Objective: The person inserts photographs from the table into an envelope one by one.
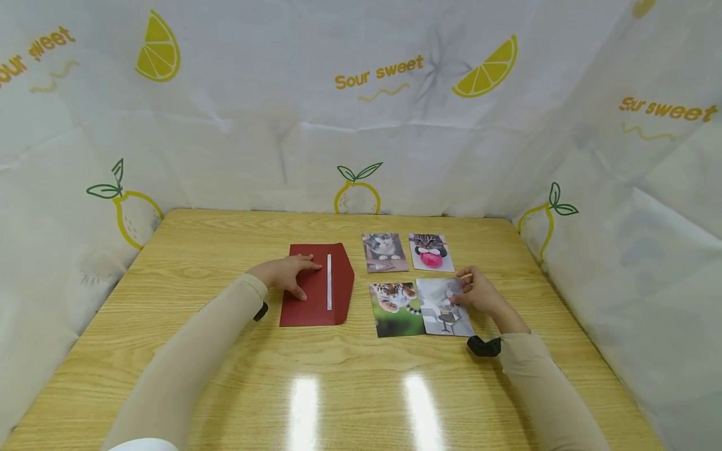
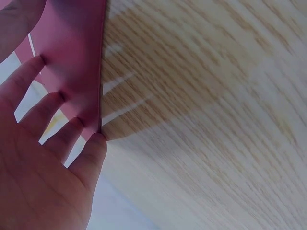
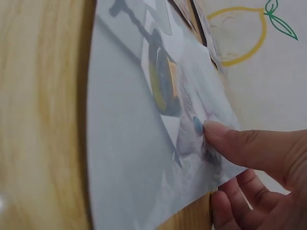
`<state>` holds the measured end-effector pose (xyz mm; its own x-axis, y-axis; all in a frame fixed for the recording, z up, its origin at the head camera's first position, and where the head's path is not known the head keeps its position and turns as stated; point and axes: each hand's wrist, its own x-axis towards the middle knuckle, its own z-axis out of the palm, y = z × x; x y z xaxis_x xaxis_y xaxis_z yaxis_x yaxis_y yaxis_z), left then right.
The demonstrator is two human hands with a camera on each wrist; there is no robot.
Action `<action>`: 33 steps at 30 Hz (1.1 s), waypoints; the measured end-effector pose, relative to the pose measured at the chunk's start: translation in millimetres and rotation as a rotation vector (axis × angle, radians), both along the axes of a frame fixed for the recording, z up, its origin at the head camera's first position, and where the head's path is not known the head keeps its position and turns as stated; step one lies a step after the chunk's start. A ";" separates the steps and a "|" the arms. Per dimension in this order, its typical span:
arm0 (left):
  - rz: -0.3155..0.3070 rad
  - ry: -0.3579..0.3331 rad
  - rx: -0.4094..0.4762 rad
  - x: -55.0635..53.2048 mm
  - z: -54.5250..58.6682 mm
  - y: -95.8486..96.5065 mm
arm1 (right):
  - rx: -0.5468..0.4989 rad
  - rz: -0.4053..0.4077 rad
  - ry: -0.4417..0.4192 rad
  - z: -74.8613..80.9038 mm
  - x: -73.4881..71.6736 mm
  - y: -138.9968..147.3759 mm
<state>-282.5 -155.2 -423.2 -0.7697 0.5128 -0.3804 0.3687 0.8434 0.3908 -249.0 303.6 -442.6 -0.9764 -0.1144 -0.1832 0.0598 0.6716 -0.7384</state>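
A red envelope (image 1: 307, 307) lies on the table with its pointed flap to the right and a white strip (image 1: 329, 282) down its face. My left hand (image 1: 287, 275) rests on its left part, fingers spread and fingertips pressing the paper in the left wrist view. On the right, my right hand (image 1: 479, 294) pinches the right edge of a photo card (image 1: 442, 313) showing a pale cat and a glass. Its thumb (image 3: 230, 141) lies on the printed face, the other fingers behind. In the right wrist view that card's near edge is raised off the wood.
Left of the held card lies a tiger photo card (image 1: 397, 313), its edge meeting the held one. Behind are a grey-and-white cat card (image 1: 385, 254) and a tabby card with a pink ball (image 1: 431, 254). A lemon-print sheet (image 1: 254, 125) surrounds the wooden table (image 1: 225, 388).
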 end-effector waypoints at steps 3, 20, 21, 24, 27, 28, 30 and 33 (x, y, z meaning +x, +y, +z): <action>-0.002 0.001 -0.004 -0.2 -0.3 0.2 | -0.032 -0.012 0.018 0.0 0.4 0.6; -0.005 -0.002 0.000 0.3 -0.7 0.2 | -0.272 0.077 0.135 26.1 6.2 24.1; -0.006 -0.002 0.001 0.3 -0.8 0.4 | -0.281 0.078 0.148 29.2 6.1 25.1; -0.004 0.000 0.001 -0.1 -1.4 0.5 | -0.299 0.085 0.175 37.8 5.9 26.2; 0.002 -0.001 0.004 -0.5 -2.2 0.0 | -0.296 0.088 0.193 45.0 6.1 25.0; 0.005 -0.002 0.005 -0.6 -2.7 -0.3 | -0.298 0.086 0.197 46.9 6.2 24.1; 0.007 -0.003 0.008 -0.6 -3.4 -0.7 | -0.306 0.079 0.199 49.9 6.0 22.4; 0.010 -0.006 0.008 -0.4 -3.9 -0.8 | -0.341 0.058 0.204 53.5 5.6 19.4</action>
